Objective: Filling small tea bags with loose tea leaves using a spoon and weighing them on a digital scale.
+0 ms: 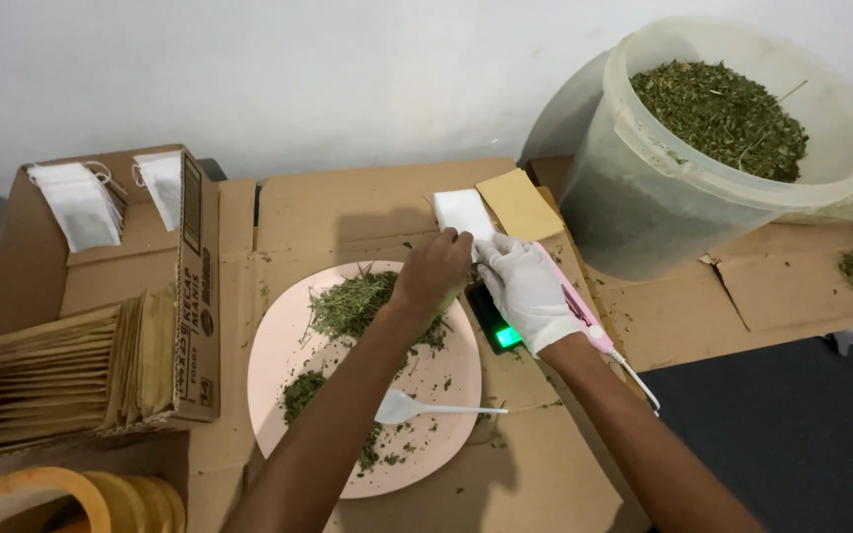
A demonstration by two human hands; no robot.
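- The left hand [433, 271], bare, has its fingers curled down and pinched on the near edge of a small white bag [463, 210]; the fingertips touch the bag's lower corner.
- The right hand [525, 286], in a white glove, meets the same bag from the other side — its fingers are bent and closed on the bag's lower edge, just beside the left fingertips.
- Under both hands lies a small black scale [498, 321] with a lit green display, mostly hidden by the glove.
- A pink tool with a white cord [584, 321] runs beneath the right wrist, out past the glove.
- Just beyond the fingertips, touching the white bag, lies a tan paper envelope [519, 204].
- Below the left wrist sits a pink plate [446, 375] with heaps of dried green herb [352, 304] and a white plastic spoon [417, 407].
- Well off to the left of the hands — a cardboard box [194, 296] holding a row of tan envelopes and white bags.
- Far right of the fingers, a translucent bucket [644, 197] full of the same herb.
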